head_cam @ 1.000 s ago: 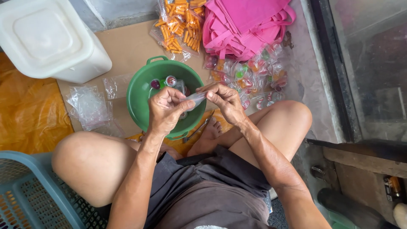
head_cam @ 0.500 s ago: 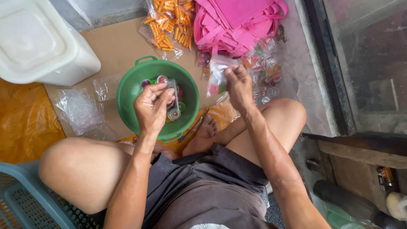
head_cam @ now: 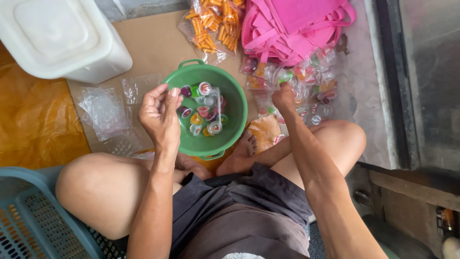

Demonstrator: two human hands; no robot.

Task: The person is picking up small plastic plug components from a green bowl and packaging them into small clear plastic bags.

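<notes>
A green bowl with several small coloured jelly cups stands on cardboard between my knees. My left hand hovers over the bowl's left rim with its fingers loosely curled, and I see nothing in it. My right hand reaches to the right of the bowl, down onto a pile of clear packets of jelly cups. Its fingers are closed on one packet at the pile's near edge. A clear plastic piece lies among the cups in the bowl.
Empty clear bags lie left of the bowl. A white lidded tub stands at the far left. Bags of orange snacks and pink cloth bags lie beyond. A blue basket sits by my left knee, and an orange sheet covers the floor.
Both hands held one packet together over the bowl. My right hand then carried it right to the pile, and my left hand stayed by the bowl.
</notes>
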